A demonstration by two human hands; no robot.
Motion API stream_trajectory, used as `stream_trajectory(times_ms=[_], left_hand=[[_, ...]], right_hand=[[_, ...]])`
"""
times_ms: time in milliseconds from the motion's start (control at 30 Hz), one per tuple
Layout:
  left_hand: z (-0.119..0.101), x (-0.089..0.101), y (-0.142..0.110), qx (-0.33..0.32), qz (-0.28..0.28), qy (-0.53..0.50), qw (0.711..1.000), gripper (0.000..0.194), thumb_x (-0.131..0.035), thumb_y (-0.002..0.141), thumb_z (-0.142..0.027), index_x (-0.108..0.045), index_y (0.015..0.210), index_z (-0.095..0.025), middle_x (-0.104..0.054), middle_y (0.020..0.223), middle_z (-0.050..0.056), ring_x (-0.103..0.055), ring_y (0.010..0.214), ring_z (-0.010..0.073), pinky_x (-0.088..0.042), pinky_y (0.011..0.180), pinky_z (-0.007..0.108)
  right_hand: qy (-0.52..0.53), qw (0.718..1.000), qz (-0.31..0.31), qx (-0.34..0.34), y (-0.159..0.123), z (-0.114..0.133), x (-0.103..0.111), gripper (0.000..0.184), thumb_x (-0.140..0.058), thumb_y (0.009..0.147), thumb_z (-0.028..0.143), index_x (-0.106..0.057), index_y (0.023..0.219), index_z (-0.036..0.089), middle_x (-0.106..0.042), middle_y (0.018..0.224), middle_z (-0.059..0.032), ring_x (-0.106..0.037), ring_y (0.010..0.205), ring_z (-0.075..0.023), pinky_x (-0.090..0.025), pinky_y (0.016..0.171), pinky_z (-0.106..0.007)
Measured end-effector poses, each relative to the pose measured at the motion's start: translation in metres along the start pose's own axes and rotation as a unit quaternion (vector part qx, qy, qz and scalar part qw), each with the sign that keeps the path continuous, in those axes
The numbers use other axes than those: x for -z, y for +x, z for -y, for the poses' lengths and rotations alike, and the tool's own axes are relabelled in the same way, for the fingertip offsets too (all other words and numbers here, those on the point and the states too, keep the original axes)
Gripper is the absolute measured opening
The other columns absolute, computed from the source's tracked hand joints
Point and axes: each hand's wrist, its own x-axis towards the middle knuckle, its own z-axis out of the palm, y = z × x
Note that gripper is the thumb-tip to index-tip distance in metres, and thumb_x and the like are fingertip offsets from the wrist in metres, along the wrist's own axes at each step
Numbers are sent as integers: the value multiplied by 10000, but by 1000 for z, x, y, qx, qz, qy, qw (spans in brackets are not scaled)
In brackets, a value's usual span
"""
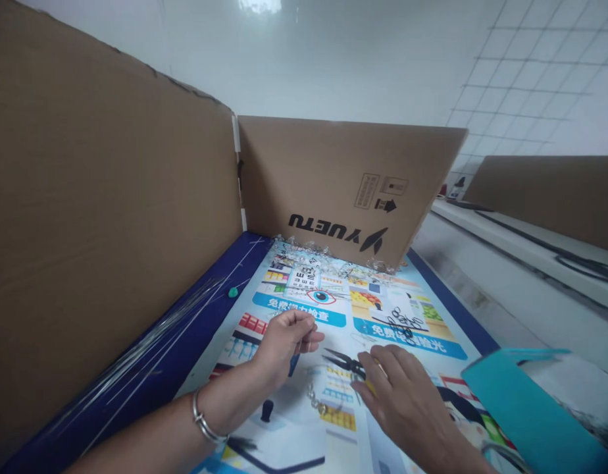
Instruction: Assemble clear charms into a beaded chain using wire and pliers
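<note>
My right hand (400, 388) is wrapped around a pair of needle-nose pliers (347, 362), whose dark jaws point left and stand slightly apart. Facing it, my left hand (290, 339) has thumb and forefinger pinched together; anything between them is too thin to make out. Below and between the hands, a short string of clear beads (312, 397) with a yellowish end is seen over the printed sheet (304, 428). A silver bangle (201, 416) circles my left wrist.
Clear beaded pieces (328, 257) line the base of the back cardboard panel (328, 171). Dark rings (403, 322) lie on the right. Long thin wires (170, 349) and a green object (233, 292) lie left, beside another cardboard wall (101, 191). A turquoise box (531, 408) stands at right.
</note>
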Motion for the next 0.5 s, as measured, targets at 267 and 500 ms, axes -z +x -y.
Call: stream_trajectory(times_ms=[267, 500], left_hand=[[7, -3, 0, 25, -24, -32, 999, 246, -684, 633, -326, -539, 725, -148, -601, 664, 20, -639, 716, 183, -468, 610, 248], [12, -4, -1, 21, -25, -40, 999, 254, -695, 616, -325, -546, 728, -152, -595, 654, 10, -641, 718, 184, -439, 581, 227]], right_hand=[[-68, 995, -43, 65, 4, 3, -16, 267, -481, 839, 287, -561, 1057, 154, -581, 878, -99, -519, 821, -231, -373, 707, -372], [-70, 993, -60, 80, 0, 1, -18, 278, -526, 819, 266, -562, 1075, 165, -591, 872, -81, -514, 821, -219, -369, 732, -373]])
